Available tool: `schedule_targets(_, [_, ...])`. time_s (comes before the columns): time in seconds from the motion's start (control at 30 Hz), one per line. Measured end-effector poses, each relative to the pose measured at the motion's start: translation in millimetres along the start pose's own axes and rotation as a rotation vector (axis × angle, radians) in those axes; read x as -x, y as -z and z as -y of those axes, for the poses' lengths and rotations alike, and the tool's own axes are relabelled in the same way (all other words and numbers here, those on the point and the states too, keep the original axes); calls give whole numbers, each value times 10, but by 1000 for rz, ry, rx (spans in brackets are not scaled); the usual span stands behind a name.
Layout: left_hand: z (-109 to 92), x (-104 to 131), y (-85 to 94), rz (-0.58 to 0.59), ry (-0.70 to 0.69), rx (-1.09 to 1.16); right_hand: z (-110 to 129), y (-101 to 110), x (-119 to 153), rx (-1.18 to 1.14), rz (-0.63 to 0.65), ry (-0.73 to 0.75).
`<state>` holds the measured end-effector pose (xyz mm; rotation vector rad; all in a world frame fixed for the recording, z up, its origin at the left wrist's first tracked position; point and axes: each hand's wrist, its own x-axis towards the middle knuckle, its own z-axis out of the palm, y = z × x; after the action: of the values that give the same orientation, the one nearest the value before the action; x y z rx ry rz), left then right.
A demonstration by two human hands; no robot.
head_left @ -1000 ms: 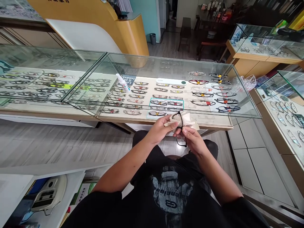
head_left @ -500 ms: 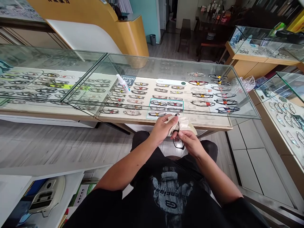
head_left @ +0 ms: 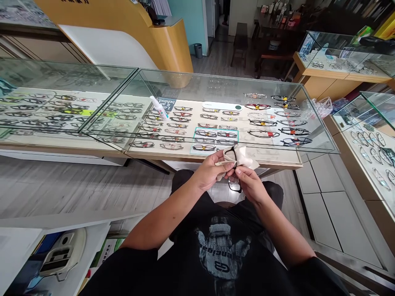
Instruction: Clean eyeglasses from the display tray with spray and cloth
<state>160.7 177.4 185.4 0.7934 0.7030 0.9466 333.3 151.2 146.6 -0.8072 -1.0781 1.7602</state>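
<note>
A pair of black-framed eyeglasses (head_left: 235, 184) is held in front of me, just over the near edge of the display case. My right hand (head_left: 250, 183) pinches the frame near its middle, with one lens hanging below the fingers. My left hand (head_left: 210, 170) is closed on a cream cleaning cloth (head_left: 245, 157), which is folded around the upper lens. Part of the cloth sticks out past the frame to the right. The left fingertips behind the cloth are hidden.
The glass display case (head_left: 188, 158) holds rows of eyeglasses. A white spray bottle (head_left: 159, 107) stands on its glass top. More cases stand at right, including one with spectacles (head_left: 375, 156). An open white drawer or shelf (head_left: 74, 218) with a pale device (head_left: 63, 255) sits lower left.
My left thumb has come down off the upper lens, and the cloth around that lens has shifted and shows more of the rim. The right hand keeps its pinch, moved slightly right.
</note>
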Motion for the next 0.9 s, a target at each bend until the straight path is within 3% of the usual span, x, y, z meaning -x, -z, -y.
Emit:
schedule_targets(0.37, [-6,-86,-40,-85,-72,-101,-47,13,27,106,-44,14])
schedule_targets(0.57, [24,-66,56,-68,-46,-62,-28,45,41,88,-94,12])
schedule_targets(0.73, [9,-49,48,32,-46,-26,2,45,29,30,-65,4])
schedule_targets(0.9, [20,-79,19,-41,-61,-55,-15,-1,29,86,-49,-20])
